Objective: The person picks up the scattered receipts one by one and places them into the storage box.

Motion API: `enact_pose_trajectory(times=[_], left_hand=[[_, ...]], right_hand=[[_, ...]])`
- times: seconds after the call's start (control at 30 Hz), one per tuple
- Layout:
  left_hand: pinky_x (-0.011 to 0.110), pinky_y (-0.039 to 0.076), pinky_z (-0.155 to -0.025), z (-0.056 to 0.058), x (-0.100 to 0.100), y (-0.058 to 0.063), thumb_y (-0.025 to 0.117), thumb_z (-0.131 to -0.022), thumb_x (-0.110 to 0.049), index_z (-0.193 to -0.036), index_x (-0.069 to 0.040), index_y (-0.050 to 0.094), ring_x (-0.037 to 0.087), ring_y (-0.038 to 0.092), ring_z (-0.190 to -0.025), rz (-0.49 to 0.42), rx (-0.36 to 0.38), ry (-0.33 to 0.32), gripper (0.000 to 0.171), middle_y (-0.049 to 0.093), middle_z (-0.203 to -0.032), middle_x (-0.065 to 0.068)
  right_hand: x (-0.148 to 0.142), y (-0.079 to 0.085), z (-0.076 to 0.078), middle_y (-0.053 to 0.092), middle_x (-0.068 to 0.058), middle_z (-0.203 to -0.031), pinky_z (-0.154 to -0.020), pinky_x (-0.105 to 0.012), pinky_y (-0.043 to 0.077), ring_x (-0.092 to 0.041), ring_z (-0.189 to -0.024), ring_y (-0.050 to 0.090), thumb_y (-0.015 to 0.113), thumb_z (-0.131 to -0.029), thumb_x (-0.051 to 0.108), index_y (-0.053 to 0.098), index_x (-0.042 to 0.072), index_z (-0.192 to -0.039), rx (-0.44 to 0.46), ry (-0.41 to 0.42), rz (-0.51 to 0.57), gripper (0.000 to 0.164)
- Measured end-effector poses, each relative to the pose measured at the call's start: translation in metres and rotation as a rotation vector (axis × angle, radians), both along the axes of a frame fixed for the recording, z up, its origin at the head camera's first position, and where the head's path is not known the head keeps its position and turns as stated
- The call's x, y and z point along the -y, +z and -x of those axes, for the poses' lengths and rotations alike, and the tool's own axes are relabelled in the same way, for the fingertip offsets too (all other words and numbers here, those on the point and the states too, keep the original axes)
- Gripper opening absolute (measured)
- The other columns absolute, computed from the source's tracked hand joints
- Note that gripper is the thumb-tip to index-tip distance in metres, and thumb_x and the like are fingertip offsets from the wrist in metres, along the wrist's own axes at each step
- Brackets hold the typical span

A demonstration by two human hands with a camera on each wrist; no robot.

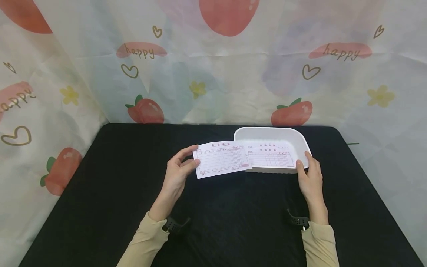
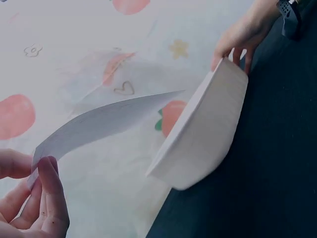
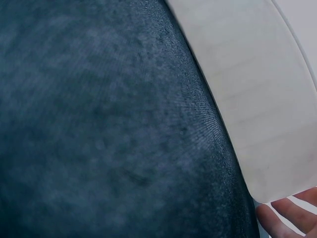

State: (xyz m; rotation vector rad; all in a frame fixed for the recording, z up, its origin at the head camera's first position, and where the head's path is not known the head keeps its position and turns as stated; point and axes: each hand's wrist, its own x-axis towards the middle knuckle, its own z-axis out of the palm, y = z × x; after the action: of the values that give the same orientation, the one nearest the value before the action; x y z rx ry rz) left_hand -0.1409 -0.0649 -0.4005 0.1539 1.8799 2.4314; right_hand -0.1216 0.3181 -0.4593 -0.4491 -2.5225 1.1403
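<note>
My left hand (image 1: pixel 178 167) pinches a white paper receipt slip (image 1: pixel 220 160), printed with red text and a ruled grid, by its left edge between thumb and fingers. In the left wrist view the slip (image 2: pixel 99 121) bows upward and reaches toward a white plastic tub (image 2: pixel 210 129). That tub (image 1: pixel 267 130) stands on the black table, and more slips of the same print (image 1: pixel 271 158) lie in it. The held slip's right end overlaps the tub's left side in the head view. My right hand (image 1: pixel 311 177) grips the tub's right end, thumb at the near rim.
A black cloth (image 1: pixel 213 218) covers the table. Behind and to the left hangs a pale curtain (image 1: pixel 233 81) printed with red fruit, hearts and the word "happy". Each wrist wears a dark strap (image 1: pixel 174 225).
</note>
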Motion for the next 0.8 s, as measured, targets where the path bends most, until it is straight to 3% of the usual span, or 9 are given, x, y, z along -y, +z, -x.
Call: enact_pose_trajectory(times=[0.4,0.8], left_hand=[[0.025,0.056,-0.077,0.031,-0.052,0.006,0.064,-0.084,0.007,-0.125,-0.003,0.061,0.013,0.067,-0.085,-0.005,0.012,-0.061,0.042,0.055,-0.118,0.013],[0.031,0.058,-0.082,0.074,-0.105,0.004,0.067,-0.082,0.004,-0.119,-0.008,0.066,0.014,0.063,-0.086,0.061,0.132,-0.078,0.039,0.055,-0.121,0.012]], right_hand=[[0.0,0.001,0.0,0.031,-0.025,-0.15,-0.11,-0.063,0.026,-0.046,-0.137,0.032,0.042,-0.101,0.026,0.029,0.008,-0.15,-0.006,-0.002,-0.006,0.055],[0.0,0.001,0.001,0.032,-0.026,-0.149,-0.109,-0.063,0.026,-0.047,-0.137,0.033,0.043,-0.1,0.026,0.03,0.006,-0.15,-0.016,0.005,-0.02,0.055]])
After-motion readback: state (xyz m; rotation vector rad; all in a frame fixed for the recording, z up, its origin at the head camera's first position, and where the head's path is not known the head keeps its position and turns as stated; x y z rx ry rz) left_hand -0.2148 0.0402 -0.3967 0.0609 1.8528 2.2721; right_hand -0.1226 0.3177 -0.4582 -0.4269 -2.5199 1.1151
